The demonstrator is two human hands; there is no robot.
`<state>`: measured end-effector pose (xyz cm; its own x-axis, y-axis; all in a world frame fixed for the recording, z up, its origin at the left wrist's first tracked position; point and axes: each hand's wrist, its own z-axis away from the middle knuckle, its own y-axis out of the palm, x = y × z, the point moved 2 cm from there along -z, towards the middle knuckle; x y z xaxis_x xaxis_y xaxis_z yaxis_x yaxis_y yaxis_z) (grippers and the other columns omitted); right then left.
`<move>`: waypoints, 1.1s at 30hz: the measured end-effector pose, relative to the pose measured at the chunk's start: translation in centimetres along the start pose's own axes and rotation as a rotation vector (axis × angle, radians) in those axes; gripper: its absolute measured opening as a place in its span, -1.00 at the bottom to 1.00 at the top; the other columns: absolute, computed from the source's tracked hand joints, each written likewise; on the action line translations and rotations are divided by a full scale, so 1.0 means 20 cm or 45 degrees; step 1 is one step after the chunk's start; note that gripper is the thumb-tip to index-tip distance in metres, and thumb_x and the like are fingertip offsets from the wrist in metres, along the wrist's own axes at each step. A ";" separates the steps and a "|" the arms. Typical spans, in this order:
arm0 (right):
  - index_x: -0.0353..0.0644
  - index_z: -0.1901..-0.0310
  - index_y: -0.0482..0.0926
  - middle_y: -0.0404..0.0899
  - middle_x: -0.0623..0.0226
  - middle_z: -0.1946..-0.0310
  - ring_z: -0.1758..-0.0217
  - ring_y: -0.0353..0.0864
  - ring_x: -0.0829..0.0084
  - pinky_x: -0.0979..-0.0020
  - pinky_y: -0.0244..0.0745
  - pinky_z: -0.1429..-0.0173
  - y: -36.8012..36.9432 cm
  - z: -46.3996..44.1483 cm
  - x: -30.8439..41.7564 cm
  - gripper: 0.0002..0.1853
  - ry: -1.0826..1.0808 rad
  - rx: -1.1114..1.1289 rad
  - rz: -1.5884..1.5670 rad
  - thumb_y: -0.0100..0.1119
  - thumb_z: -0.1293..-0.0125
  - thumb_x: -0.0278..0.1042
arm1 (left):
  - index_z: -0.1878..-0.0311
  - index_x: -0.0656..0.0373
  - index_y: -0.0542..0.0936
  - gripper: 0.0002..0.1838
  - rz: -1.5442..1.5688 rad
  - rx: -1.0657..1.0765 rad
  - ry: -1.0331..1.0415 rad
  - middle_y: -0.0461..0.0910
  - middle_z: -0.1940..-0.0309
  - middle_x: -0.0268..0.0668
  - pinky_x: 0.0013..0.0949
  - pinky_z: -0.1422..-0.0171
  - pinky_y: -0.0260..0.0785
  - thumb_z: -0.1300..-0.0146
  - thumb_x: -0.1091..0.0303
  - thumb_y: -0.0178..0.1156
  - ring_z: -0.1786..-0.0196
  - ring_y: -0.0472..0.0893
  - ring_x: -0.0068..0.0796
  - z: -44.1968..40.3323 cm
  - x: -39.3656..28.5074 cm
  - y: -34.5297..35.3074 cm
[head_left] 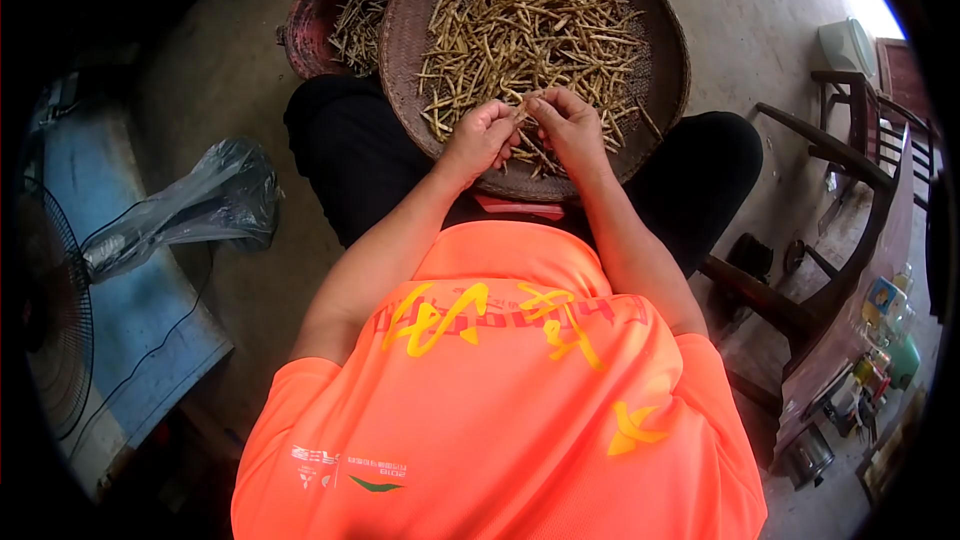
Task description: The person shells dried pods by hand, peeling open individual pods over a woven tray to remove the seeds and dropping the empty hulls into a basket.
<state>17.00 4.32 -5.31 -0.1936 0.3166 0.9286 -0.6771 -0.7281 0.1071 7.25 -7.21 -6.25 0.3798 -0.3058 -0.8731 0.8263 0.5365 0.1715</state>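
Observation:
My left hand and my right hand meet above the near part of a wide round woven tray. Both are closed, fingertips pinched together around one dry bean pod, which is mostly hidden by the fingers. Beneath them, a heap of dry, tan bean pods covers much of the tray. The tray rests on or between my knees, in dark trousers. Beyond my left knee, partly under the tray's edge, a reddish basin holds more dry pods or pieces of them.
To the left are a fan, a blue-topped table and a clear plastic bag. At right stand a dark wooden chair, a white bucket and a surface with bottles. Concrete floor lies around.

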 end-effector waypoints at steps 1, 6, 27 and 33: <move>-0.22 0.25 0.61 0.50 0.57 0.55 0.57 0.35 0.78 0.67 0.26 0.51 0.00 0.00 0.00 -0.88 0.000 0.001 0.000 0.18 -0.29 -0.37 | 0.21 0.17 0.47 -0.90 -0.011 -0.014 0.004 0.52 0.45 -0.37 -0.61 0.65 0.20 -0.31 0.41 -0.02 0.64 0.40 -0.69 -0.01 0.01 0.00; -0.21 0.25 0.62 0.53 0.54 0.53 0.52 0.38 0.75 0.66 0.30 0.45 -0.01 0.00 0.04 -0.90 -0.182 -0.112 0.136 0.17 -0.28 -0.40 | 0.18 0.19 0.47 -0.91 -0.248 -0.106 0.047 0.58 0.34 -0.33 -0.58 0.57 0.29 -0.28 0.46 0.01 0.56 0.48 -0.66 0.01 0.00 -0.02; -0.20 0.16 0.60 0.58 0.42 0.47 0.50 0.48 0.61 0.50 0.41 0.41 -0.07 -0.07 -0.10 -0.81 0.021 -0.167 0.266 0.18 -0.26 -0.31 | 0.09 0.22 0.47 -0.76 0.054 -0.324 -0.033 0.63 0.35 -0.22 -0.70 0.69 0.09 -0.39 0.25 -0.04 0.70 0.34 -0.78 0.01 -0.08 -0.13; -0.10 0.16 0.61 0.62 0.23 0.27 0.27 0.60 0.19 0.24 0.48 0.20 -0.02 -0.05 -0.06 -0.80 -0.279 -0.175 0.948 0.15 -0.22 -0.28 | 0.06 0.33 0.45 -0.68 0.473 -0.655 0.310 0.60 0.25 -0.09 -0.56 0.51 0.39 -0.39 0.21 -0.02 0.44 0.58 -0.52 -0.13 -0.38 -0.57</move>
<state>16.91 4.86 -6.81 -0.4961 -0.3625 0.7890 -0.5086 -0.6151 -0.6025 -6.19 -8.92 -2.69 0.4462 0.1246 -0.8862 0.3330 0.8960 0.2937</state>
